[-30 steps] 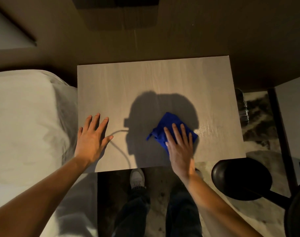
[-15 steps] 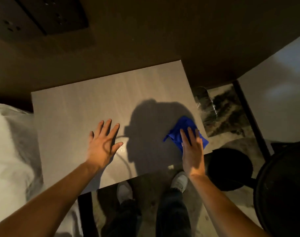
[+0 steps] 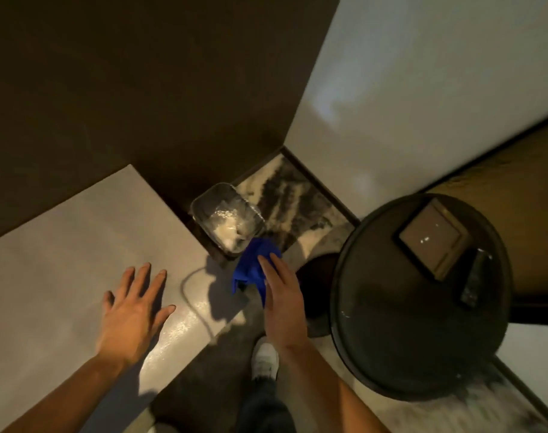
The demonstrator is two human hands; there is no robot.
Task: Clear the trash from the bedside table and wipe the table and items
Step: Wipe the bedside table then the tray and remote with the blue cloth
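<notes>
The light wooden bedside table [image 3: 79, 245] fills the lower left, its top bare and glossy near the front edge. My left hand [image 3: 135, 310] rests flat on it with fingers spread, holding nothing. My right hand [image 3: 282, 295] holds a blue cloth [image 3: 252, 267] just past the table's right corner, over the floor. Right beyond the cloth, a clear-lined trash bin [image 3: 227, 218] with crumpled white trash in it stands on the floor against the table's right side.
A round black side table [image 3: 391, 307] stands to the right, carrying a framed square item [image 3: 432, 239] and a dark remote [image 3: 474, 279]. A white wall [image 3: 422, 89] rises behind it. My white shoe [image 3: 264, 360] stands on the marbled floor between the two tables.
The view has swung right, bringing the bin and round table into sight. My right hand has slid the cloth off the table's right edge. My left hand stays flat on the tabletop.
</notes>
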